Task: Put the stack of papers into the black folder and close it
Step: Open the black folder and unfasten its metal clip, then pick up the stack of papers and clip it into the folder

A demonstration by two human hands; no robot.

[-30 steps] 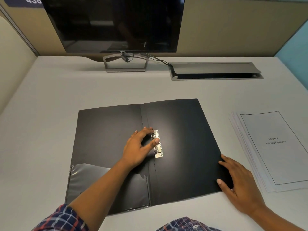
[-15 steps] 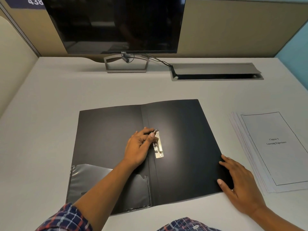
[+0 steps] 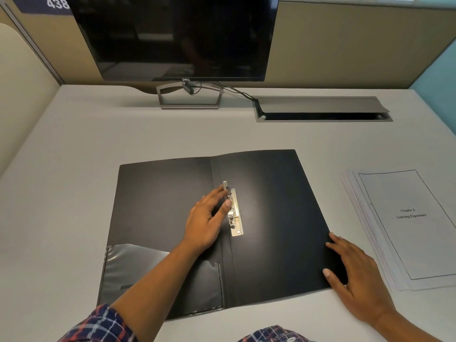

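Note:
The black folder (image 3: 278, 218) lies open and flat in the middle of the desk, with a clear pocket at the lower left of its inside cover. A metal clip (image 3: 235, 213) runs along its spine, and the clip's lever (image 3: 225, 185) stands raised. My left hand (image 3: 208, 218) rests beside the clip, fingertips and thumb on the lever. My right hand (image 3: 355, 275) lies flat on the folder's lower right corner. The stack of papers (image 3: 409, 225) sits on the desk to the right of the folder, printed side up, untouched.
A dark monitor (image 3: 177, 38) on a metal stand (image 3: 188, 99) stands at the back of the desk. A cable hatch (image 3: 320, 109) is set into the desk at the back right. Partition walls enclose the desk on three sides.
My left hand's fingers have lifted the clip's lever from lying flat to standing up. My right hand has stayed on the folder's corner.

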